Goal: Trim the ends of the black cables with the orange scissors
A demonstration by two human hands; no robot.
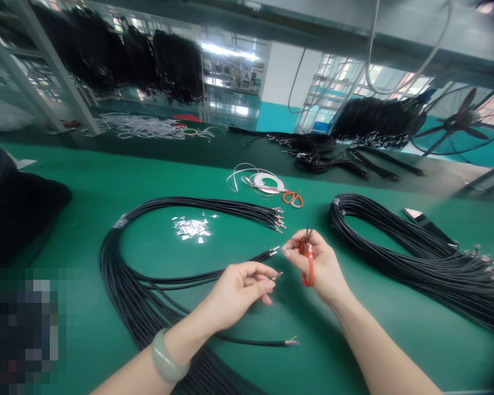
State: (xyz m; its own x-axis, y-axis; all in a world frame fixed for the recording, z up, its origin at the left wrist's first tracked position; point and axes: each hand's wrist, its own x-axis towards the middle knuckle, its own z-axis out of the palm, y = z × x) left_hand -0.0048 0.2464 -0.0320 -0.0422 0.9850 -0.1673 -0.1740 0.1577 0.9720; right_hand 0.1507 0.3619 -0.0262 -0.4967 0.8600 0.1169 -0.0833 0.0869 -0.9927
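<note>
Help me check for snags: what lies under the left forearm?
Black cables show on both sides of the left forearm, above the green tabletop; the stretch directly beneath it is covered.

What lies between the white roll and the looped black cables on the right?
In the head view, orange scissor handles lie there, close beside the white roll; past them, green tabletop runs on to the looped black cables.

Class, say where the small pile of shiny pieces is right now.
In the head view, the pile of shiny pieces lies left of centre on the green table, inside the bend of a black cable bundle, beyond the left hand.
</note>
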